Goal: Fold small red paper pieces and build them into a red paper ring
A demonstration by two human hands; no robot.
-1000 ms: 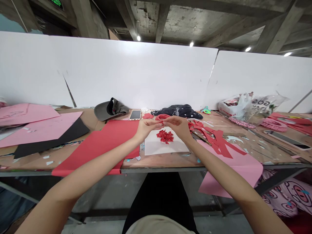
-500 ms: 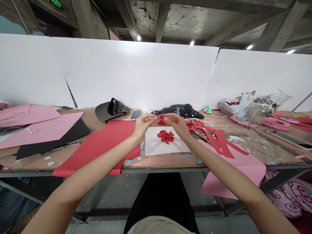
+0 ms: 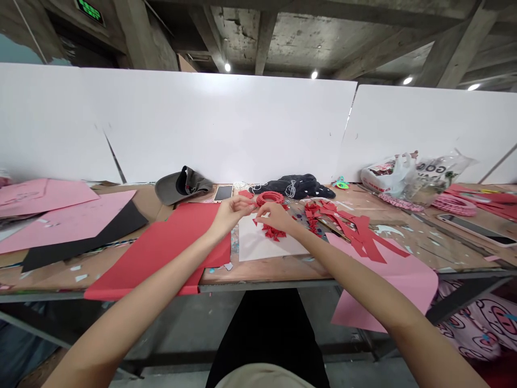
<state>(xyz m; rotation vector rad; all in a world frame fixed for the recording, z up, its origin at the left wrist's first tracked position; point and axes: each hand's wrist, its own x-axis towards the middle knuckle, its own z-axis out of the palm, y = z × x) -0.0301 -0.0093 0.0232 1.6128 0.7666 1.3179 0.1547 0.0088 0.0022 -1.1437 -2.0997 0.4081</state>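
My left hand [image 3: 231, 213] is closed in a pinch over the left side of a white sheet [image 3: 252, 245], with a bit of red paper at its fingertips. Just right of it, my right hand [image 3: 278, 216] pinches a small folded red paper piece [image 3: 255, 221] between thumb and finger. Beneath the right hand, a pile of folded red paper pieces [image 3: 274, 233] lies on the sheet, partly covered by that hand. Behind both hands sits a coiled red ring [image 3: 270, 198].
Red card [image 3: 169, 242] lies to the left, with pink and black sheets beyond it. Red paper strips [image 3: 365, 237] and a pink sheet [image 3: 404, 280] are at right. A cap [image 3: 183, 186], a phone [image 3: 223, 193], dark cloth [image 3: 299, 186] and plastic bags [image 3: 391, 175] stand along the white partition.
My hands have moved apart and slightly down, the right one now lower over the pile with a red piece in its pinch. The coiled red ring behind has come into clearer view.
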